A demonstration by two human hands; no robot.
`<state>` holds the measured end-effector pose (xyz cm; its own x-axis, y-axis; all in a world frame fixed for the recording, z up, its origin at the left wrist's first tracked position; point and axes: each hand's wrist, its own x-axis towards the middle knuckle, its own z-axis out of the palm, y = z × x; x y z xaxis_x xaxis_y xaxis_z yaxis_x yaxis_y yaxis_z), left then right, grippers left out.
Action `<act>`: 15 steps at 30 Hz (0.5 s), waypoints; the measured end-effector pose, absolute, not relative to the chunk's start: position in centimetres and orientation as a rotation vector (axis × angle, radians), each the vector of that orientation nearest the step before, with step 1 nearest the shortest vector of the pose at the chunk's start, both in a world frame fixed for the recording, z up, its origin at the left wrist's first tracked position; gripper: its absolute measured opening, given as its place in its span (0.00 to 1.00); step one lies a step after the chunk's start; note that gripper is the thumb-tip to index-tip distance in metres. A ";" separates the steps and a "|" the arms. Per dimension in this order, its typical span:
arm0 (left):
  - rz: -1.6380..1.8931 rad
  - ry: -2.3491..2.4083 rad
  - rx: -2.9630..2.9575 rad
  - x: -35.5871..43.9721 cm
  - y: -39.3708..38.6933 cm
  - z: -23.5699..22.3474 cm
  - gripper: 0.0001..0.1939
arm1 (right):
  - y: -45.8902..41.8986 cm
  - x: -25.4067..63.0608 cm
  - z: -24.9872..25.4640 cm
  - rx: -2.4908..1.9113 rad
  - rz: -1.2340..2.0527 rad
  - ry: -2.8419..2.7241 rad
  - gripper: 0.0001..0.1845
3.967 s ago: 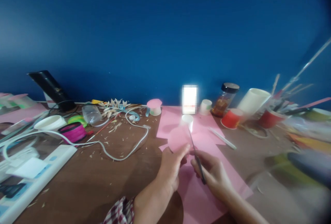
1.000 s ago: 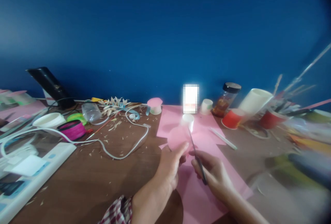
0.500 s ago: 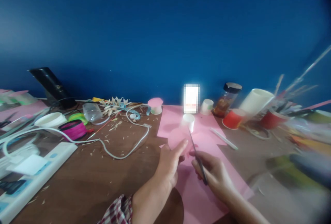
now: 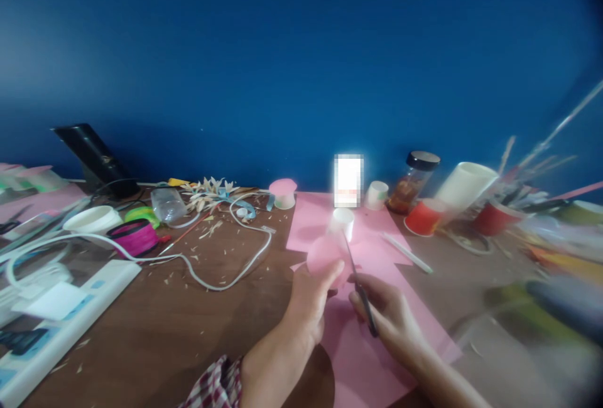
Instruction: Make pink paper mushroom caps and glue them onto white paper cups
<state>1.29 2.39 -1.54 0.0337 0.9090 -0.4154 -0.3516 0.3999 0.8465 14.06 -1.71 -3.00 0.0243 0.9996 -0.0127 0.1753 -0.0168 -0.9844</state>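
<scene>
Currently, left hand (image 4: 307,307) pinches pink paper disc (image 4: 323,254), thumb on top, above pink sheet (image 4: 365,364); right hand (image 4: 393,317), fingers curled, grips scissors (image 4: 364,306) beside disc. Disc probably light, flexible, easily creased; best held flat near rim, clear of blades.

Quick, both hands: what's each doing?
Left hand: closed on a round pink paper piece.
Right hand: closed on dark metal scissors.

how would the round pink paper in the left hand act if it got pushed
The round pink paper looks thin, so it is probably light and floppy. With the left hand holding its near side, the far side would likely bend first.
</scene>
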 end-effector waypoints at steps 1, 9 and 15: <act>1.066 1.142 0.623 1.3 2.4 -1.6 0.14 | -1.7 14.1 -3.0 -1.351 1.112 -1.313 0.22; 1.072 1.139 0.623 1.3 2.3 -1.3 0.14 | -1.8 14.0 -2.9 -1.378 1.089 -1.307 0.24; 1.082 1.137 0.610 1.4 2.3 -0.8 0.13 | -1.9 13.9 -2.7 -1.397 1.087 -1.290 0.25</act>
<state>1.42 2.29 -0.80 0.0337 0.9106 -0.4118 -0.3660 0.3947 0.8428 13.90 -1.87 -2.75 0.0625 0.9978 -0.0208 0.1900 -0.0323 -0.9812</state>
